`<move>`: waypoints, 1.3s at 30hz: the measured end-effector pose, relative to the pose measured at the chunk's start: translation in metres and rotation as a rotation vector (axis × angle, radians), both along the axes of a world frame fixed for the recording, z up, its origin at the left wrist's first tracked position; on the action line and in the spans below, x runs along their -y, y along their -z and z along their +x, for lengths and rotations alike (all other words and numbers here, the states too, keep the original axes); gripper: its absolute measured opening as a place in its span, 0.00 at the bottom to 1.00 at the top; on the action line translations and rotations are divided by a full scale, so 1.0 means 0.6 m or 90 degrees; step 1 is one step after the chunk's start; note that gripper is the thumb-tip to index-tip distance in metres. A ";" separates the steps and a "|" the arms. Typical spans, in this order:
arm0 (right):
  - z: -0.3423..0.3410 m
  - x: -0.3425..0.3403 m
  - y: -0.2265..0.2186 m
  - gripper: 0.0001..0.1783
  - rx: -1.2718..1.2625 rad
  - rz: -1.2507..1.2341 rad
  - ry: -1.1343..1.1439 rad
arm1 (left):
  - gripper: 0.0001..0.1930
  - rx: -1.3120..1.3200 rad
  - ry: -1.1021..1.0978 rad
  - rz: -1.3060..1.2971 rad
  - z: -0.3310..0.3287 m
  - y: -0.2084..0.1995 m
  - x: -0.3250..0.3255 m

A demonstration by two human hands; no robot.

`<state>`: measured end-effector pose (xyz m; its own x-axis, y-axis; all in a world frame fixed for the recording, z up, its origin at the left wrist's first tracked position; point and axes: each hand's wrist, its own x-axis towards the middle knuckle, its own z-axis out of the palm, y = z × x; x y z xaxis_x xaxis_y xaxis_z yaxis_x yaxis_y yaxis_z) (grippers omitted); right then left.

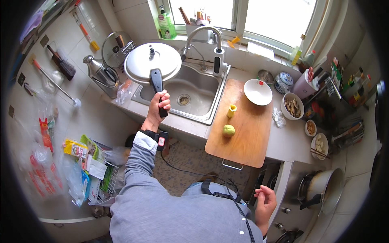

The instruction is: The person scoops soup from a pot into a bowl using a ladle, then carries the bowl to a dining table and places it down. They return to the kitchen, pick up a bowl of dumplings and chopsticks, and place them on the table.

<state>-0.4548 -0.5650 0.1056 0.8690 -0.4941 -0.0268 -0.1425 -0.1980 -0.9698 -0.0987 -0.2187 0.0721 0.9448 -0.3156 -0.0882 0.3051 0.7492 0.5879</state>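
Observation:
My left hand (157,106), arm stretched forward, grips the black handle (156,83) of a round silver pressure cooker lid (142,60). It is held over the left part of the steel sink (202,91); whether a pot sits beneath it is hidden. A small dark valve knob (152,52) stands on its top. My right hand (265,204) holds nothing, its fingers loosely curled, low beside the stove front. On the wooden cutting board (247,137) lie a green round fruit (228,130) and a small yellow waisted piece (231,111). A white bowl (258,92) sits on its far right corner.
A tall faucet (219,48) rises behind the sink. A metal jug (100,73) stands left of it. Bowls of food (291,106) line the counter right of the board. Farther right, a pot (324,188) sits on the stove (296,182). A cable (182,171) hangs near my body.

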 end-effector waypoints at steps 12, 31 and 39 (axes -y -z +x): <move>0.028 -0.031 -0.008 0.09 -0.028 0.010 -0.051 | 0.06 0.049 0.021 0.009 0.009 0.031 -0.042; 0.129 -0.029 -0.153 0.39 -0.084 -0.090 -0.106 | 0.10 0.253 0.568 0.333 -0.292 -0.138 0.347; -0.048 0.127 -0.171 0.29 0.095 -0.228 0.396 | 0.20 0.765 0.748 -0.004 -0.448 -0.141 0.660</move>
